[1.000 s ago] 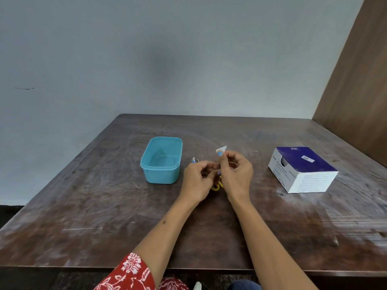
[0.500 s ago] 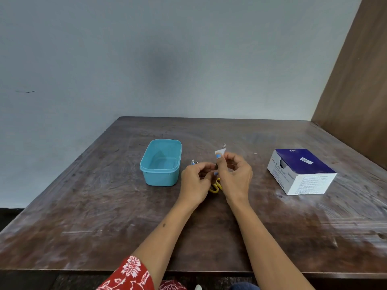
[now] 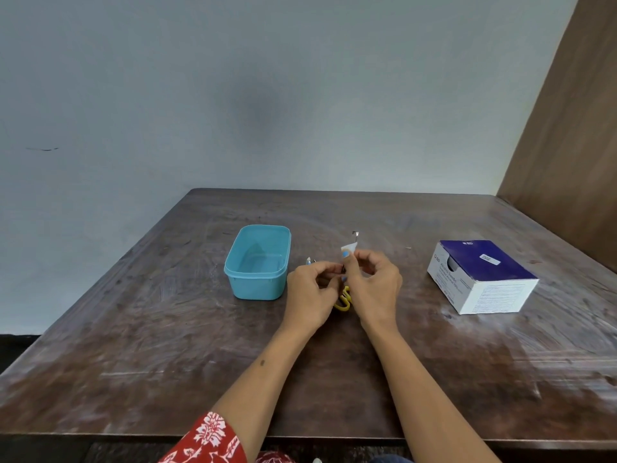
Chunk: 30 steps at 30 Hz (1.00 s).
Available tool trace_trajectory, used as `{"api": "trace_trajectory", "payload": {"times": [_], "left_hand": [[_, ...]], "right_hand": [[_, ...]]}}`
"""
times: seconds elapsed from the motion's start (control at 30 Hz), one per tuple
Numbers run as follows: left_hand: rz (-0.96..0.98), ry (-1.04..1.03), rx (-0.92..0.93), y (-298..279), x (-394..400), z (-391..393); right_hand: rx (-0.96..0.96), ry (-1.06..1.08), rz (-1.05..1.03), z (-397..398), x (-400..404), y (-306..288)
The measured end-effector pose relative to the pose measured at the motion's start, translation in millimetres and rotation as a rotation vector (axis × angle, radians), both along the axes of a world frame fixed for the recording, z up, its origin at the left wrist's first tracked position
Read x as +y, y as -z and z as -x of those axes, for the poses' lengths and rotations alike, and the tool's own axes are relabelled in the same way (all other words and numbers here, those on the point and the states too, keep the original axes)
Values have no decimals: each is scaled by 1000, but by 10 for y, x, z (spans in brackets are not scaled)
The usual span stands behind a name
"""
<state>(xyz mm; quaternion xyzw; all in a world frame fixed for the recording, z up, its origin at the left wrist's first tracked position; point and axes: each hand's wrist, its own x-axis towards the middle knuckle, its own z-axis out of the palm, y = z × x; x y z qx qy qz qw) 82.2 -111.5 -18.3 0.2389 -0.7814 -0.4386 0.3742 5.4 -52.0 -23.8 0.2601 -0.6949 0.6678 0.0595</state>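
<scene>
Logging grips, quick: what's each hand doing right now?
Left hand: pinches the white sachet, low down.
Right hand: pinches the sachet's top.

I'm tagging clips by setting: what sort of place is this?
Likely a plain room used as a work desk: a bare grey wall, a worn wooden table, a blue-and-white box and a teal tub.
</scene>
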Motion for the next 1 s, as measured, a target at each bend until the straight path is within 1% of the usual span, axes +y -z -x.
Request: {"api": "trace_trajectory", "payload": {"times": [0.17,0.23,0.37,0.43,0.53,0.63,0.73,0.8,0.9,0.93,1.0], "left_hand": [[83,0,-40,36,18,7],[106,-20,-25,30,31,4],[148,-72,8,-2,28,-25],[162,-55,-4,-3,30,-34],[200,-16,-52,4,64,-32],[223,-40,-30,-2,63,-34],[231,-73,-4,-9,39,-42],[226,-63,-4,-10,37,-41],[223,-19,-37,2,53,-31],[214,-11,-43,5,49,-28],[176,-15,-33,7,27,-24]], "right_hand": [[51,124,96,9,40,-46],[39,111,99,16,32,-40],[45,44,29,4,12,-14],[58,72,44,3,19,-28],[34,143,123,24,43,-63],[2,96,91,27,34,-51],[17,36,30,12,16,-28],[31,60,62,6,26,-44],[21,132,171,21,49,-63],[14,131,182,26,50,-62],[13,79,141,27,36,-49]]}}
